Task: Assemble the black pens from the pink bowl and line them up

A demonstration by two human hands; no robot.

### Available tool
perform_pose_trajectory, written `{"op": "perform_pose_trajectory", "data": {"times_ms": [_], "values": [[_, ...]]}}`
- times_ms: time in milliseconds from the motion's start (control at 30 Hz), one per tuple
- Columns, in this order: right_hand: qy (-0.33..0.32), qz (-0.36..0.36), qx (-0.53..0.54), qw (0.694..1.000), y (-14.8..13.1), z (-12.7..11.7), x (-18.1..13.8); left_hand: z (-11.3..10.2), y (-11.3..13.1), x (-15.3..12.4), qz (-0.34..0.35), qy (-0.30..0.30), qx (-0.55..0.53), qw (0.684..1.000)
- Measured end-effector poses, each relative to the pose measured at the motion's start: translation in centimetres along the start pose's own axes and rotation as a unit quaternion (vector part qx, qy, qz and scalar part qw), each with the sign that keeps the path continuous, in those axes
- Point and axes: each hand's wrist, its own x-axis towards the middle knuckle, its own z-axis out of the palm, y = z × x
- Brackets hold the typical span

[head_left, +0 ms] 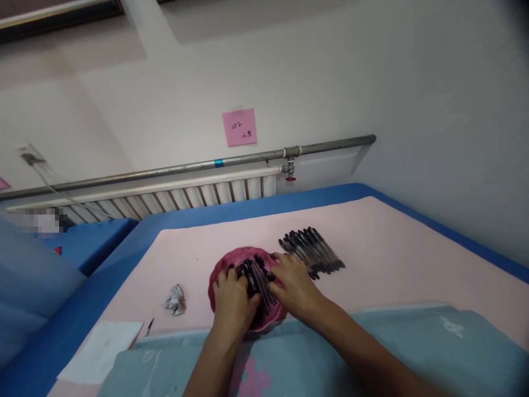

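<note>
Several black-capped pens (261,284) lie in a round pink basket (247,252) with a wavy rim. My left hand (232,300) reaches over the basket's left side, its fingers and thumb curled round dark pens there; its fingertips are partly hidden. At the right side of the basket, my right hand (295,286) has its thumb and fingers closed about the black end of a pen (270,274). Beyond that hand, a row of similar clear-barrelled pens (316,251) lies side by side on the pink table cover (388,248).
Left of the basket are a crumpled wrapper (175,300), a thin dark pen (149,327) and a white paper sheet (101,353). A blue-grey cloth (397,336) covers the near edge. Behind the table stand a radiator (206,193) and a wall pipe (243,160).
</note>
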Motion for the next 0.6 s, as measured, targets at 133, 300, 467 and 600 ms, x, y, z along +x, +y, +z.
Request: {"op": "perform_pose_trajectory", "data": {"times_ms": [133, 300, 467, 600], "values": [[-0.026, 0.005, -0.037, 0.999, -0.4, 0.2, 0.2, 0.4, 0.0, 0.2, -0.002, -0.032, 0.025, 0.999], [-0.072, 0.027, -0.07, 0.995, -1.0, -0.2, 0.6, 0.2, -0.2, 0.4, -0.025, -0.061, 0.037, 0.997], [-0.081, 0.038, -0.086, 0.992, -1.3, -0.1, 0.7, 0.1, 0.0, 0.3, -0.02, -0.052, 0.048, 0.997], [-0.088, 0.042, -0.079, 0.992, -1.2, 0.2, 0.8, 0.1, -0.2, 0.4, -0.026, -0.056, 0.036, 0.997]]}}
